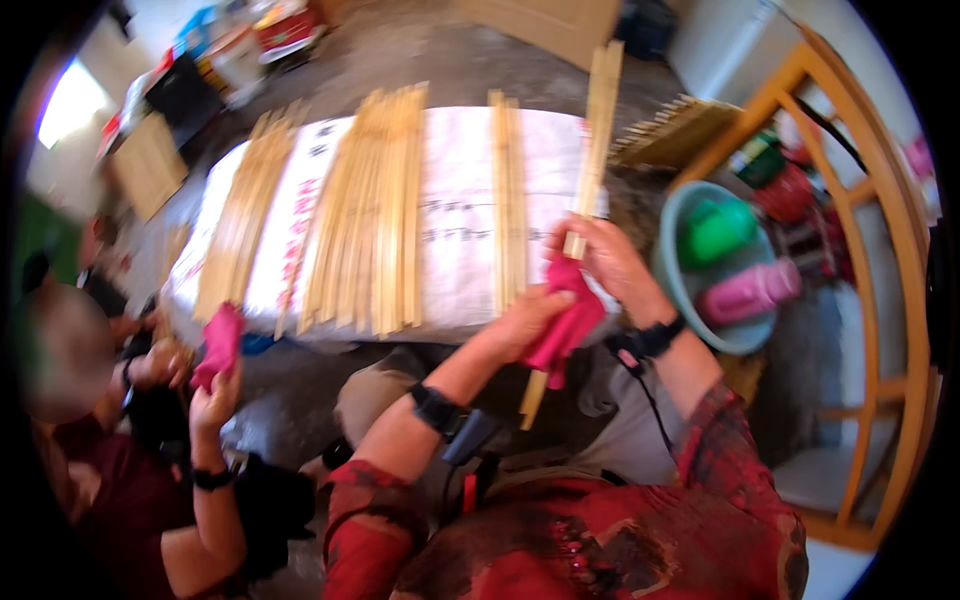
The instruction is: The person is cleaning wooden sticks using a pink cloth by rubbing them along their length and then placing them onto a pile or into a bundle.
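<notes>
My right hand (pixel 609 251) grips a few long bamboo strips (pixel 598 135) near their middle, and they slant up past the table's far right corner. Just below it, my left hand (pixel 529 319) clasps a pink cloth (pixel 571 315) wrapped around the same strips. A strip end sticks out under the cloth, towards my lap. On the table before me, a narrow row of strips (pixel 508 202) lies closest to my hands. Farther left are a wide bundle of strips (pixel 375 217) and another bundle (pixel 247 217).
A white printed sheet (pixel 457 150) covers the low table. At right stand a blue basin (pixel 664 277) holding a green jug (pixel 716 229) and pink bottle (pixel 750 291), and a wooden frame (pixel 911 315). At left, another person (pixel 127 487) holds a pink cloth (pixel 220 345).
</notes>
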The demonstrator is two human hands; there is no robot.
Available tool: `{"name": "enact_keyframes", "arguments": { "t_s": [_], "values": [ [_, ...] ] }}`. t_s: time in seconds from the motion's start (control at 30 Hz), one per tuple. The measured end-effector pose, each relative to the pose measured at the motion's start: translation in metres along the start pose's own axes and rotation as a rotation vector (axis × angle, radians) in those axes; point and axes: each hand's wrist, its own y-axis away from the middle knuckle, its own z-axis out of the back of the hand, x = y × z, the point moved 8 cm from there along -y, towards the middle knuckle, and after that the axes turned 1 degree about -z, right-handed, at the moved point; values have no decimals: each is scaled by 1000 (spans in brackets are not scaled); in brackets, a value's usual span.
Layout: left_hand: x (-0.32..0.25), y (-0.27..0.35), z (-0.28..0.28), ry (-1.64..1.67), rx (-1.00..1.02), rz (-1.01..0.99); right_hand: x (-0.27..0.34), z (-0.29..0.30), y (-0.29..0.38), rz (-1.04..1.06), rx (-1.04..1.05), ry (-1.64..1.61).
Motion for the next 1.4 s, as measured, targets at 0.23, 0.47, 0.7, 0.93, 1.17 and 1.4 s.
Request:
{"name": "enact_keyframes", "arguments": {
  "t_s": [0.23,0.47,0.7,0.93,1.17,1.4],
  "values": [
    [-8,-6,6,-100,-56,-116,9,11,-9,22,-188,28],
    [-3,-1,9,-242,-43,-95,18,34,-14,3,-330,107],
    [-4,15,15,-400,-71,-157,26,35,-15,69,-352,114],
    [2,25,23,-463,-103,-182,30,49,-23,98,-380,64],
    [-2,37,27,-511,-130,-187,24,41,-25,80,-431,23],
    [-18,30,44,-320,-314,-148,-10,-11,-26,-6,-137,18]
  ]
}}
